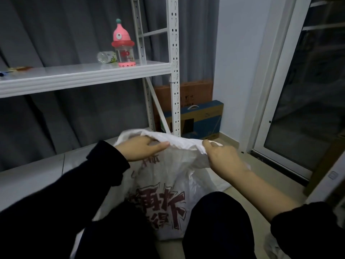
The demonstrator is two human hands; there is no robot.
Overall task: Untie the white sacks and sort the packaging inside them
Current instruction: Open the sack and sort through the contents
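head view showed a white sack [168, 176] with dark red printed characters standing on the tiled floor [265, 171], held between the person's dark-trousered knees [218, 221]. its top was gathered and creased, raised in front of the lower shelf area.

left hand [143, 148] gripped the sack's upper edge on the left side: the thumb lay along the front of the plastic and the fingers curled over the rim, their tips hidden in the fold. right hand [222, 157] held the bunched plastic at the right side of the top, fingers curled tight round the gather. whether a knot was present could not be determined.

behind the sack stood a white metal shelving rack [174, 71]. on its shelf a pink-capped clear bottle [123, 43] stood upright, with a clear plastic bottle [106, 57] lying on its side just beside it. a grey curtain [56, 34] hung behind the rack. a brown cardboard box [196, 90] and a blue box with a handle [203, 118] leaned against the wall, near a glass door [302, 109] at right.
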